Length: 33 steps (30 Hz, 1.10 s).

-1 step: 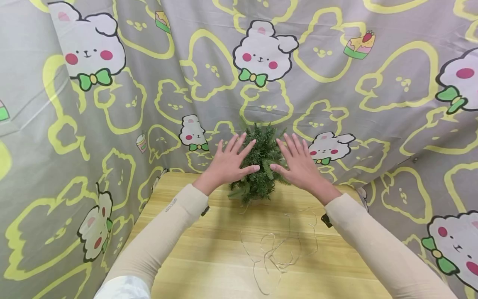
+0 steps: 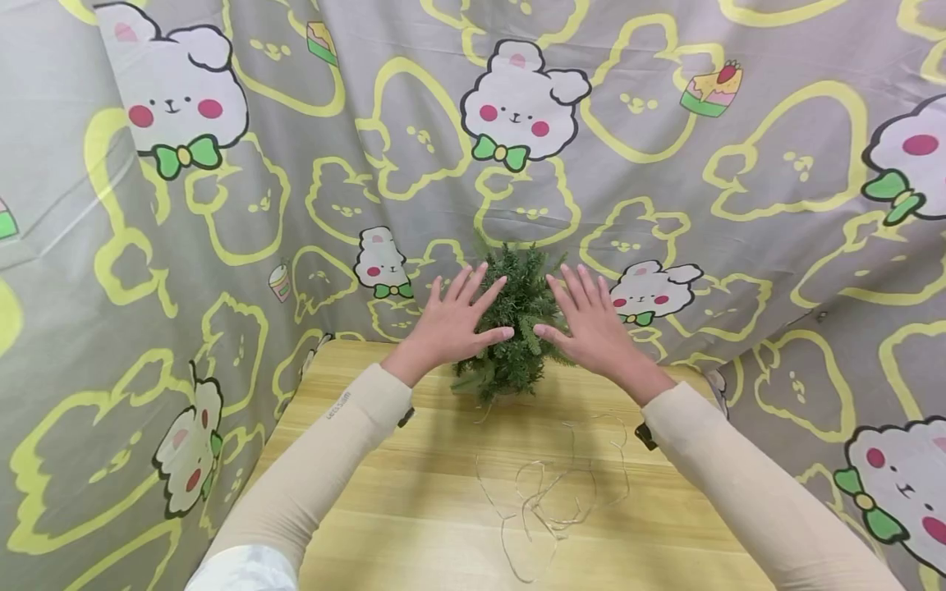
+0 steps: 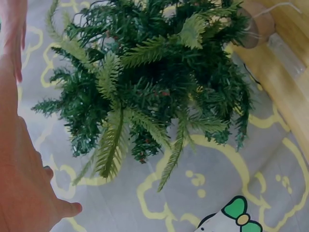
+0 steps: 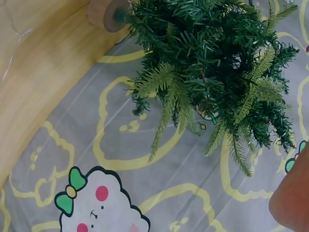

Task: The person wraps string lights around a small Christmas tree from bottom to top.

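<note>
While your left hand and right hand flank a small tree, both are free of any grip, fingers straight and spread, in the head view. The matched pose seems meant to keep either side of the tree within reach. Wire lies loosely looped on your side of the tree, apparently placed to leave the branches unobstructed. The table gives most room there; just behind the tree, its far edge and the curtain limit reach.

In the left wrist view, your left hand appears apart from the tree, beside its branches. A wooden base sits beneath the tree, presumably to hold it upright.

In the right wrist view, part of your right hand appears near the tree's tips, apart from them. Branches show past the table's edge, against the curtain.
</note>
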{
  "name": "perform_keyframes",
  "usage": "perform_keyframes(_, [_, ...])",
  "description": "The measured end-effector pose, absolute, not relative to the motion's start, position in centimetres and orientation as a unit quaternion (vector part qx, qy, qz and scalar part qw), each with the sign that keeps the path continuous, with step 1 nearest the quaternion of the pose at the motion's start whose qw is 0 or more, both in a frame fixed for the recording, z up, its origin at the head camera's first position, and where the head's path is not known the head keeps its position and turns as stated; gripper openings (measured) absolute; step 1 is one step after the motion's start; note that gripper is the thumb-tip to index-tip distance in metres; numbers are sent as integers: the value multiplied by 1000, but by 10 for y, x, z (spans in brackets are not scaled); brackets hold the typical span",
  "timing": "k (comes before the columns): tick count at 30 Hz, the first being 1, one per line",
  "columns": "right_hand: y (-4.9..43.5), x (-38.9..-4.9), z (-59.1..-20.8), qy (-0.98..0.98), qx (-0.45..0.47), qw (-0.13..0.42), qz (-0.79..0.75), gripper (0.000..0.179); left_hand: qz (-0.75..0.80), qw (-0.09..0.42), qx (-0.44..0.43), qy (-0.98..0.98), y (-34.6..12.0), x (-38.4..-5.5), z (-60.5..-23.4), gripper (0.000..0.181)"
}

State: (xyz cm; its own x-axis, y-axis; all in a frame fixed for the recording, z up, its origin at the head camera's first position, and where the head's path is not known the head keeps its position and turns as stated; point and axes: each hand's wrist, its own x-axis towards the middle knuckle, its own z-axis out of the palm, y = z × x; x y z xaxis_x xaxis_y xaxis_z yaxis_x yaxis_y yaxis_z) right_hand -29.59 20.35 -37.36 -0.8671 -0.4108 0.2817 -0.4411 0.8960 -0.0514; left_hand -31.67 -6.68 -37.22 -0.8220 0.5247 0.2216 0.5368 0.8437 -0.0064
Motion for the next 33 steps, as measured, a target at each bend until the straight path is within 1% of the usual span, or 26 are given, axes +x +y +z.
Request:
perform_keyframes(5, [204,-294,-374,-965,221,128,68,91,-36,98,-279,-955,-65,-313,-372,87])
perform_keyframes(11, [207,-292,-373,-963,217,139,76,91,-42,104,-283,-953,-66,-307,-372,88])
perform_keyframes(20, [210,-280,-377,-960,222,147,80,92,-62,114,-288,-949,-71,-290,-378,90])
perform_keyframes(24, [213,-274,-380,-960,223,149,80,91,-72,110,-287,-949,-74,-283,-381,91])
perform_keyframes(33, [221,-260,-389,-955,230,162,92,90,-82,114,-292,-946,-85,-262,-394,92])
